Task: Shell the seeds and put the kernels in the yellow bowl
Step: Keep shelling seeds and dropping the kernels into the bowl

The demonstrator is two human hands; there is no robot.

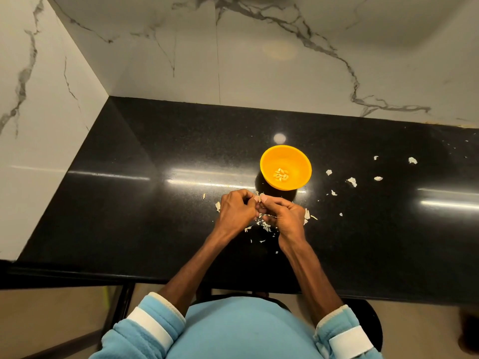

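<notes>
Fingers [274, 202] on both hands curled tight, tips meeting just short of the yellow bowl [298, 161]. Can't tell what's pinched between them, too small. Left hand [237, 212] and right hand [287, 216] touch, above shell scraps [265, 225] on the black counter [155, 203]. Kernels [281, 174] sit in the bowl's bottom.

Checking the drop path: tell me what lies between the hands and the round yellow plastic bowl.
Head view: only shadowed black countertop and one pale shell scrap.
</notes>
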